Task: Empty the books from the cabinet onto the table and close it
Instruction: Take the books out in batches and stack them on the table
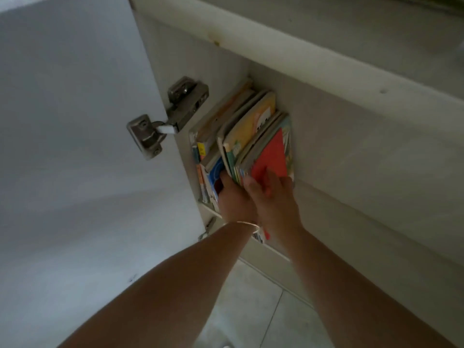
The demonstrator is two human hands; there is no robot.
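Note:
A white cabinet [326, 146] stands with its door [75, 121] swung wide to the left. Inside, several colourful books [241, 131] lean together upright. The rightmost bundle has a red cover [272, 156]. My right hand [273, 194] grips the lower edge of that red-covered bundle, fingers on the cover. My left hand [233, 197], with a thin bracelet at the wrist, reaches in beside it on the bundle's left side, against a blue-covered book [216, 169]; its fingers are hidden between the books.
A metal hinge [165, 119] joins the door to the cabinet wall. The countertop edge [301, 54] runs above the opening. Pale floor tiles [251, 310] lie below my arms. A lower shelf edge [211, 209] shows under the books.

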